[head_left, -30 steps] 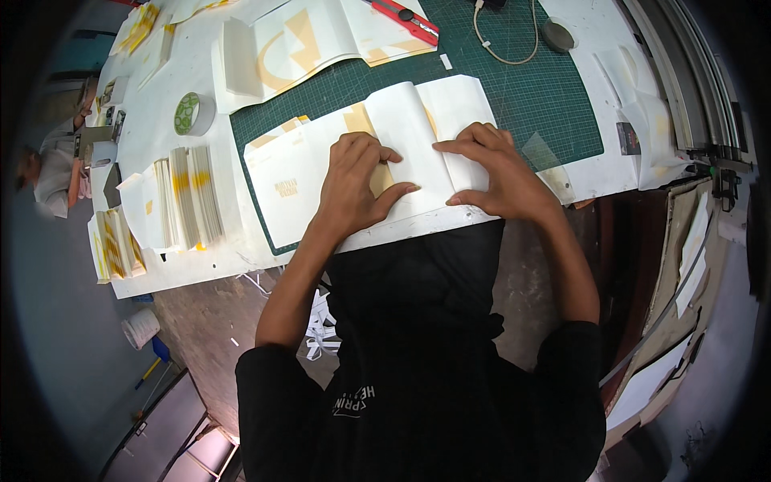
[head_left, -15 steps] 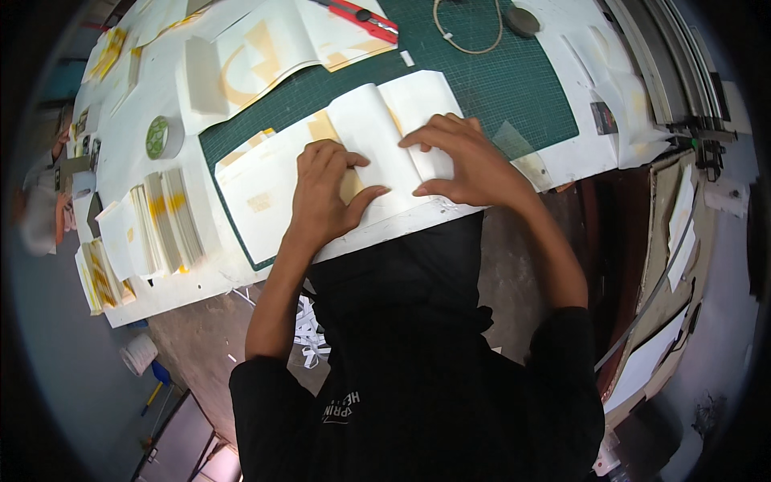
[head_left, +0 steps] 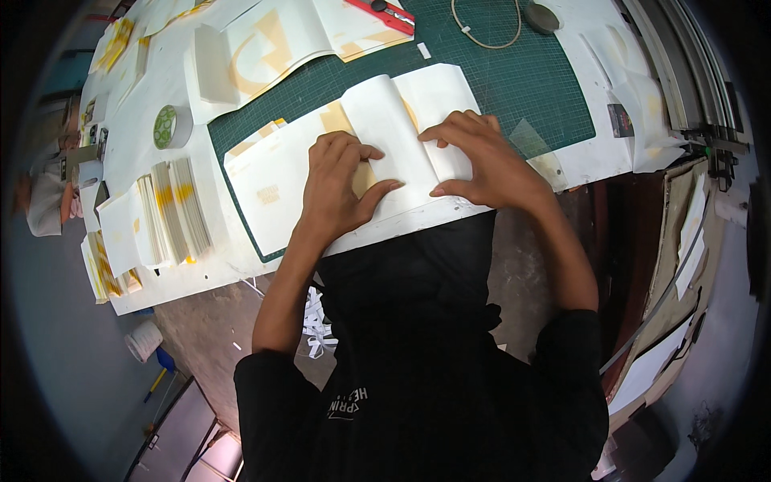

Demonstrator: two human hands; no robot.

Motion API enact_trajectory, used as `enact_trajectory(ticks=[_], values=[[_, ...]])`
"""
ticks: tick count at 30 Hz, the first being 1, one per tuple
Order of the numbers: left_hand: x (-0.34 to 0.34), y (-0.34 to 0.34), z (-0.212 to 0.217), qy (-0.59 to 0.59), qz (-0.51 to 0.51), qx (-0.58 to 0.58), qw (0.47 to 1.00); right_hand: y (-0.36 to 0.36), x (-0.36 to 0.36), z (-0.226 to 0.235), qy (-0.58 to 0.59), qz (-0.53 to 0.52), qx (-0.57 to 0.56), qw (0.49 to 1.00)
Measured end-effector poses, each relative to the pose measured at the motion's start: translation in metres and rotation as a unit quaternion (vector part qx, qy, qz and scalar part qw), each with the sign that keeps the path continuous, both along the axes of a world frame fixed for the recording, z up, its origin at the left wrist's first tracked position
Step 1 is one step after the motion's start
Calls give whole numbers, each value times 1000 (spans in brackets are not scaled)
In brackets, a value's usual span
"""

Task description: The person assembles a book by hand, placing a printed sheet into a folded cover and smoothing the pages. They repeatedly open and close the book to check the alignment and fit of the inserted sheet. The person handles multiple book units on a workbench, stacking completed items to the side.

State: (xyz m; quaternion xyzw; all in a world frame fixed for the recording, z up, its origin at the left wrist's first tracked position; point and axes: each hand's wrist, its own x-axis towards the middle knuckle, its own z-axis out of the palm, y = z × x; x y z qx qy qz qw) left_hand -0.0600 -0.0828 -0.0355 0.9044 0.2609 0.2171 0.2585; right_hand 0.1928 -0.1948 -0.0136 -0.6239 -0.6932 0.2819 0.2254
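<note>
A white paper book block (head_left: 384, 120) lies on a wider cover sheet (head_left: 277, 177) with tan printed patches, near the table's front edge. My left hand (head_left: 333, 189) grips the block's left side, fingers curled and thumb stretched along its near part. On the opposite side, my right hand (head_left: 490, 165) bends its fingers and thumb against the block, over the sheet's right flap (head_left: 434, 88). Fingertips of both hands touch the paper. Beneath the sheet is a green cutting mat (head_left: 538, 96); the underside of the block is hidden.
Another open cover (head_left: 277, 48) with a block lies beyond, near a red cutter knife (head_left: 389, 16). A tape roll (head_left: 173, 127) and several stacked booklets (head_left: 173, 213) stand at left. A cord loop (head_left: 487, 44) and a dark round object (head_left: 541, 18) are at the far right.
The whole view has shifted slightly, with the table's things appearing a little further right and higher. Both hands keep nearly the same pose on the block.
</note>
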Motion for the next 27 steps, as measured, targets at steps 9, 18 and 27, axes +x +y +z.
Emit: enact_trajectory(ticks=[9, 18, 27], values=[[-1, 0, 1, 6, -5, 9, 1000, -3, -3, 1, -23, -7, -6, 1000], [-2, -1, 7, 31, -8, 22, 999, -8, -10, 1, -26, -52, 16, 998], [-2, -2, 11, 46, -6, 4, 999, 11, -18, -9, -25, -138, 62, 988]])
